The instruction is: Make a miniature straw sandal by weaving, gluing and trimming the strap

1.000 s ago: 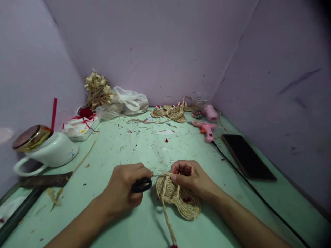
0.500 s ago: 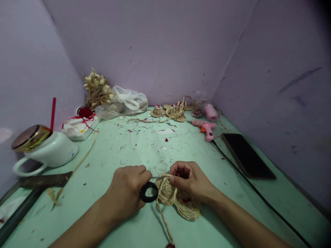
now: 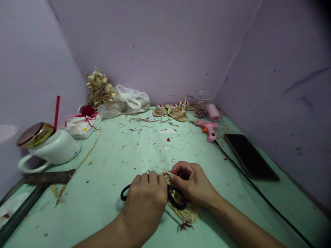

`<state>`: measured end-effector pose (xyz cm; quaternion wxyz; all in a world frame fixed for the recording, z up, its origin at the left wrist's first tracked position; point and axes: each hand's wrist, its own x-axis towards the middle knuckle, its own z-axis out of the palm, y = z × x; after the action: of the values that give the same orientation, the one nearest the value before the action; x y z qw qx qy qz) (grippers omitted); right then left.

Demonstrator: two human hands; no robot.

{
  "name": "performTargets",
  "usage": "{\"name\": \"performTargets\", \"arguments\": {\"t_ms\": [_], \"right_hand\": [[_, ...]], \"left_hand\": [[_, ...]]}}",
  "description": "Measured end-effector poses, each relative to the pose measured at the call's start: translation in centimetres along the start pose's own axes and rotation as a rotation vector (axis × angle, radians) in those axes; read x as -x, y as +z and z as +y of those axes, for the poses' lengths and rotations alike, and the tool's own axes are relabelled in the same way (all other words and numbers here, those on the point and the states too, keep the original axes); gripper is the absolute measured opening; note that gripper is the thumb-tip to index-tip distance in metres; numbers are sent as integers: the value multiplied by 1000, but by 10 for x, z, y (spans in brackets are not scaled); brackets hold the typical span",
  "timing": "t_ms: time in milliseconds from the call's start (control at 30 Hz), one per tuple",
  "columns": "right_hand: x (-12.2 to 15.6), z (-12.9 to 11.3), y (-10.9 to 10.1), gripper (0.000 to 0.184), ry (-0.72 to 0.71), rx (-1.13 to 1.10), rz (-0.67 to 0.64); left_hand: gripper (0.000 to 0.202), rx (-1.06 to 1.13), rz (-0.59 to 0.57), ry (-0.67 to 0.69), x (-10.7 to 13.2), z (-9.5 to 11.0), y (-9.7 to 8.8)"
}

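Note:
My left hand is closed around black-handled scissors; one loop shows left of the hand and one over the weave. My right hand pinches the upper edge of a small woven straw piece that lies on the green table. The two hands touch above the straw piece, and the scissor blades are hidden behind my left hand. A red bit sticks out under the straw piece.
A white mug with gold lid and red straw stands at the left. A pink glue gun with black cord, a dark phone, pink thread spool, finished straw pieces, a plastic bag and dried husks lie farther back.
My left hand moved right with the scissors, over the straw piece and against my right hand. The hanging straw braid seen earlier no longer shows; only a short red bit remains below.

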<state>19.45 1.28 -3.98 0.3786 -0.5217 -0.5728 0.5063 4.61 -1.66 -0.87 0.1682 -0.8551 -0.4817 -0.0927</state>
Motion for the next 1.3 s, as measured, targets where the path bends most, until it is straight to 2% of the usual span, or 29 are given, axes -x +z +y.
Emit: {"name": "performTargets", "arguments": {"t_ms": [133, 267, 333, 400, 467, 533, 567, 633, 700, 767, 800, 833, 867, 933, 1000, 1067, 1167, 1233, 1300], "right_hand": [[-2, 0, -1, 10, 29, -43, 14], [-4, 1, -4, 12, 50, -86, 35], [-5, 0, -5, 14, 62, -108, 44], [-5, -1, -6, 15, 71, -127, 52], [-5, -3, -6, 17, 67, -151, 48], [-3, -5, -4, 18, 52, -161, 45], [-2, -7, -3, 17, 44, -156, 53], [0, -8, -1, 16, 37, -125, 92], [3, -9, 2, 15, 34, -92, 138], [5, -10, 5, 14, 27, -73, 162], [6, -10, 6, 13, 22, -67, 163], [8, -11, 7, 13, 18, -63, 163], [9, -12, 8, 13, 19, -62, 160], [13, -17, 10, 13, 31, -72, 147], [16, -22, 11, 16, 50, -119, 119], [18, -27, 9, 21, 67, -237, 38], [18, -30, 6, 28, 100, -439, -149], [18, -29, 5, 25, 86, -470, -227], [18, -26, 5, 17, -2, -395, -234]], "left_hand": [[17, -6, 40, 24, 6, -5, -6], [18, 31, 76, 34, 13, -24, -16], [17, 41, 14, -55, 11, -37, -20], [20, -3, -90, -232, 4, -51, -20], [24, -30, -249, -388, -4, -64, -17], [25, -30, -402, -447, -12, -75, -9], [27, -6, -455, -429, -14, -80, -4], [36, 50, -482, -349, -16, -88, 5], [48, 105, -340, -316, -16, -90, 10], [45, 290, -144, -379, -16, -87, 10], [38, 458, -100, -429, -16, -83, 9], [33, 676, -116, -473, -17, -77, 8], [30, 920, -185, -508, -17, -71, 7], [31, 1367, -383, -534, -17, -60, 7], [28, 1647, -457, -558, -15, -52, 9], [23, 1797, -452, -551, -12, -48, 14], [20, 1939, -459, -467, -8, -50, 21], [19, 1986, -457, -398, -6, -53, 25], [17, 1993, -447, -339, -6, -54, 29]]}}
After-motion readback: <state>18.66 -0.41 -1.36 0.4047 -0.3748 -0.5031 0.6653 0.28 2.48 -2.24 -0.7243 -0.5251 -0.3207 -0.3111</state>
